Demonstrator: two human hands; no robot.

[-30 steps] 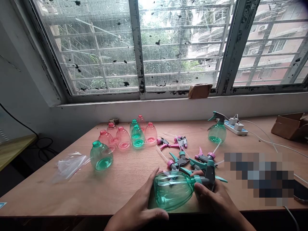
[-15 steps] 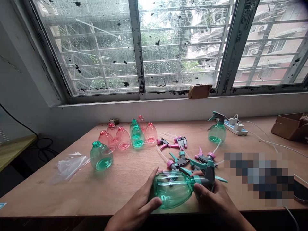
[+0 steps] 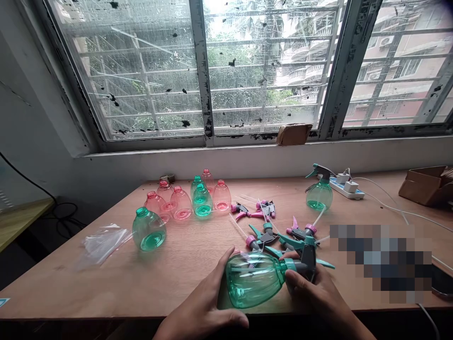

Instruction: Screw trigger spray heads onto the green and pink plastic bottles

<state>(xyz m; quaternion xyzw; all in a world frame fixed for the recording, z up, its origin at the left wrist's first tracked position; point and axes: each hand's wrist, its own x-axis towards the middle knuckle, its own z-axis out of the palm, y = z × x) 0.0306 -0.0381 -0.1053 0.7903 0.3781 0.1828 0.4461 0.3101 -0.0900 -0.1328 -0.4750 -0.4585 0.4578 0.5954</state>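
A green spray bottle (image 3: 253, 279) lies sideways above the table's front edge, its neck pointing right. My right hand (image 3: 320, 288) grips the teal collar of its grey and teal trigger head (image 3: 308, 257), thumb on the near side. Around the bottle's base my left hand (image 3: 208, 302) is loosely spread: its thumb is off the plastic, and its fingertips are at the far side, partly hidden. Just behind the bottle lie several loose trigger heads (image 3: 267, 236), teal or pink with grey, with thin tubes.
Several pink bottles (image 3: 181, 205) and green bottles (image 3: 149, 231) stand without heads at the left. A complete green sprayer (image 3: 319, 194) stands at the back, near a power strip (image 3: 347, 188). A clear plastic bag (image 3: 104, 245) lies left, a cardboard box (image 3: 426, 186) right.
My left thumb has come off the bottle's base and moved down and right, loosening that hand. My right hand keeps its grip on the collar, and the bottle has hardly moved.
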